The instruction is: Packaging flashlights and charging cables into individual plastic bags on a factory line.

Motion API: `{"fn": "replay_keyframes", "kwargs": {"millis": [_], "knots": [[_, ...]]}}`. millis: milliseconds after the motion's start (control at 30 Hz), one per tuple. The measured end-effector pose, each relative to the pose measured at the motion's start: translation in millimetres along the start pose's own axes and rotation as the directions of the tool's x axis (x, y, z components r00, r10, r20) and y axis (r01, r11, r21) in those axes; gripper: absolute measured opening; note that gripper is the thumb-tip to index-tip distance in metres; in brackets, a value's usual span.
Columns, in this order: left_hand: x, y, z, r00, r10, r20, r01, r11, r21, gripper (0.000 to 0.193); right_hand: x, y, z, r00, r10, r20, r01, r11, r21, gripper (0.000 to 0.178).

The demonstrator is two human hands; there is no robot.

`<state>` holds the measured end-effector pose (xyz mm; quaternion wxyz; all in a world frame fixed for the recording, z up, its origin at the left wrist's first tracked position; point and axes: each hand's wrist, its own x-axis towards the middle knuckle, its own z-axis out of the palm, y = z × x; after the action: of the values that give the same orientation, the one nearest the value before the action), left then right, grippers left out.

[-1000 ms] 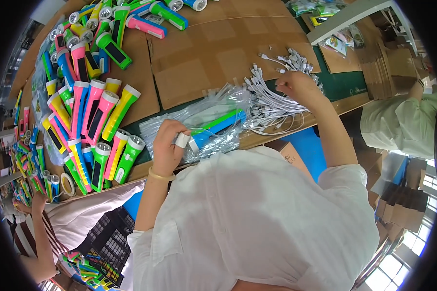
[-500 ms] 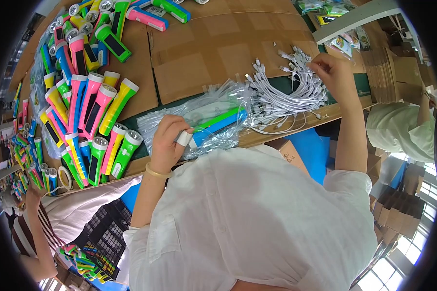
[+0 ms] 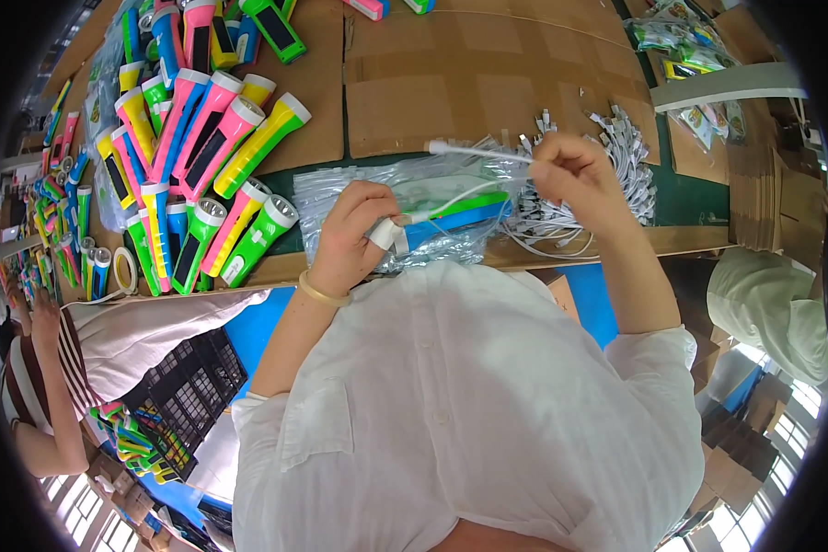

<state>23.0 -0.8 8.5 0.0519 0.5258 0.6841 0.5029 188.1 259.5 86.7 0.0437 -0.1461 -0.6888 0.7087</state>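
Mid-frame, right hand (image 3: 561, 175) is pinching a thin white cable (image 3: 474, 150), left hand (image 3: 359, 235) gripping a clear plastic bag (image 3: 432, 207); cable risks snagging the bag mouth.

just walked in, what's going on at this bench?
A person in a white shirt works at a cardboard-covered table. The left hand rests on a stack of clear plastic bags with a blue and green flashlight in them. The right hand pinches a white cable, lifted from the cable pile. Loose coloured flashlights lie to the left. Other people sit at both sides.
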Motion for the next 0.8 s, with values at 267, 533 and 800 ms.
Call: {"fn": "replay_keyframes", "kwargs": {"millis": [267,533,800], "knots": [[-7,-7,-6,1.0,0.009,0.011,-0.008,0.993,-0.12,0.021,-5,29,-11,0.988,0.084,-0.129,-0.107,0.977,-0.182,0.022],[-14,-12,-15,0.995,0.025,0.102,-0.009,0.987,-0.16,0.018,-23,-6,-14,0.994,-0.05,-0.098,0.065,0.985,0.159,0.017],[-10,-12,-12,0.992,0.082,0.092,-0.068,0.987,-0.147,0.019,-26,-47,-2,0.955,-0.296,-0.034,0.298,0.946,0.131,0.015]]}}
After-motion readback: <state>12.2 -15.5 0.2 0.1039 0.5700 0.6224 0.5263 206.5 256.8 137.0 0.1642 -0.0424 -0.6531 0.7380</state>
